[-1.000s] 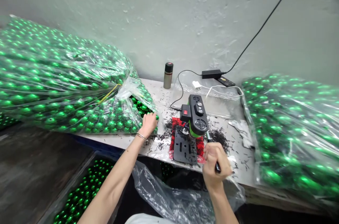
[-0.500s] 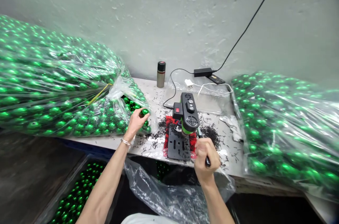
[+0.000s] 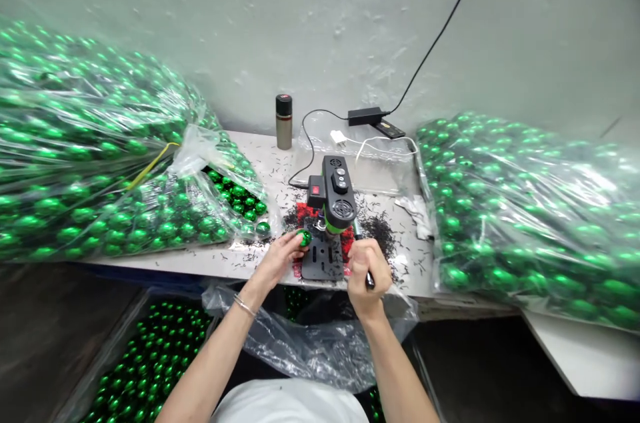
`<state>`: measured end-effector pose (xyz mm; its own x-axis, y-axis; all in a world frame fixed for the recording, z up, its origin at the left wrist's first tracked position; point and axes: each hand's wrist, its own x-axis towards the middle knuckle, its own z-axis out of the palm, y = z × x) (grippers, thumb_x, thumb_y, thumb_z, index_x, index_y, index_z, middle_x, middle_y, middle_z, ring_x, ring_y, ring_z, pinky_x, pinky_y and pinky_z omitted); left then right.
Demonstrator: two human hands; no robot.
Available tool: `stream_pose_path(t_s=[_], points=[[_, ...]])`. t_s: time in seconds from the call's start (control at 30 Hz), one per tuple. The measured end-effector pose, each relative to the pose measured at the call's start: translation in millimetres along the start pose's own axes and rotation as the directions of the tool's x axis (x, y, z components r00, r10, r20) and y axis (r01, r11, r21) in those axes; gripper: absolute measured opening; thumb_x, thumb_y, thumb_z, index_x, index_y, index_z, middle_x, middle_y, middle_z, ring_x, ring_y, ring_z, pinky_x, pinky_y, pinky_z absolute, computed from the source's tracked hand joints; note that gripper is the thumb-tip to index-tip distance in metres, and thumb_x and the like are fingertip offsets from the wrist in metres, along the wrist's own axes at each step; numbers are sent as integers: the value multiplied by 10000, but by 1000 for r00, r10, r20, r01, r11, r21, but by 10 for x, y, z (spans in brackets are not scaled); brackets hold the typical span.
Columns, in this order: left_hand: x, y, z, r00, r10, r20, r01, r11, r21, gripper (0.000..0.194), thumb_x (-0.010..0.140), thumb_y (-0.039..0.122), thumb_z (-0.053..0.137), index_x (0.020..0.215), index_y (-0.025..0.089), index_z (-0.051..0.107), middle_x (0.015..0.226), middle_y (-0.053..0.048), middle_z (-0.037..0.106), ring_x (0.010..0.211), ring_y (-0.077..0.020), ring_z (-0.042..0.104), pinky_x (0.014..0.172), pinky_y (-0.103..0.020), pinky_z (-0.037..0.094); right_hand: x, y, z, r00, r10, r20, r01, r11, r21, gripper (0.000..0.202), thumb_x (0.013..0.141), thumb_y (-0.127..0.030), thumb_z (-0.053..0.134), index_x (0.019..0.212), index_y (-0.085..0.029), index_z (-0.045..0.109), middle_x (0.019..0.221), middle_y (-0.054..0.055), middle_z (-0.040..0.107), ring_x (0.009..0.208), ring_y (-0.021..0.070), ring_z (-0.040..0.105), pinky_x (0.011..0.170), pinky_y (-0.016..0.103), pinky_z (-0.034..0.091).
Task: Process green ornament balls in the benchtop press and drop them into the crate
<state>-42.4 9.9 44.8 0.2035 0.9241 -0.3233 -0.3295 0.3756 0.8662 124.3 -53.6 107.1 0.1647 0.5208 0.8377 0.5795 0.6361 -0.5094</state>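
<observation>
Left of a black press [image 3: 339, 191], a huge clear bag [image 3: 100, 136] bulges with shiny green balls [image 3: 233, 195] that show through its opening. Right of the press, a second clear bag [image 3: 525, 210] is also full. Below and left, a plastic-lined container [image 3: 114, 323] holds more. The press head's long axis runs front to back. The right hand [image 3: 369, 274] wraps its lever [image 3: 370, 280]. The left hand [image 3: 277, 258], at the opening half a second ago, pinches one ball [image 3: 305, 238] by the press's left side.
</observation>
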Motion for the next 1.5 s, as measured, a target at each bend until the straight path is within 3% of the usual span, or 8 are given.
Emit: stream_pose_path(t_s=[0.1,0.23,0.37,0.5,0.93,1.13,1.3,1.5], points=[[52,-148,112,994,95,51,-107,930,351,372,792,314,717,1125,150,686,923,-59,741,817,-176,674,735,-281,531,-1,4,-6,1000,-5,12,6,1000,-12,288,904,-54,413,663,-213,418,677,-12,492,632,114,490,580,265,389],[85,-205,167,946,248,207,-318,602,733,384,837,351,653,1170,160,669,966,-76,734,860,-223,670,828,-353,522,-6,6,-8,1000,-4,12,5,1000,-20,282,904,-56,409,671,-214,420,682,-10,495,634,116,493,579,265,394],[61,-170,186,868,339,364,-461,272,845,342,891,352,595,1170,163,647,1095,-124,697,989,-264,663,892,-384,512,-3,-5,-8,1000,-14,12,15,1000,-27,282,904,-51,410,673,-214,415,682,-13,495,626,110,490,579,259,399],[67,-166,187,823,342,455,-522,138,842,325,929,356,552,1176,157,625,1087,-131,687,1012,-268,656,893,-389,517,-3,-12,-14,1000,-14,12,14,1000,-25,281,902,-50,413,673,-213,421,685,-13,504,618,108,487,568,256,397],[88,-497,210,717,575,394,-555,127,822,287,934,358,574,1162,196,636,1097,-101,676,1018,-253,597,890,-412,455,-218,147,33,999,-28,-25,28,999,26,260,918,-104,416,679,-206,439,685,-8,494,615,118,478,579,279,404],[93,-507,209,733,564,381,-539,139,831,297,926,362,585,1158,183,638,1110,-115,675,1033,-264,591,907,-421,441,-443,332,40,997,-77,10,77,997,-18,253,950,-185,378,712,-216,457,722,-2,531,627,132,505,678,346,477],[80,-510,208,763,532,366,-515,159,843,306,921,369,595,1171,196,630,1144,-115,675,1073,-274,586,952,-441,418,-569,450,110,993,-103,-58,104,995,9,285,971,-241,349,704,-219,445,721,-7,528,610,131,532,732,394,499],[93,-514,203,756,539,371,-526,163,835,312,911,354,610,1171,182,634,1140,-122,676,1070,-276,593,940,-430,423,-630,458,193,994,-18,-103,25,998,64,316,987,-264,302,690,-222,401,719,-14,489,641,139,573,801,440,514]])
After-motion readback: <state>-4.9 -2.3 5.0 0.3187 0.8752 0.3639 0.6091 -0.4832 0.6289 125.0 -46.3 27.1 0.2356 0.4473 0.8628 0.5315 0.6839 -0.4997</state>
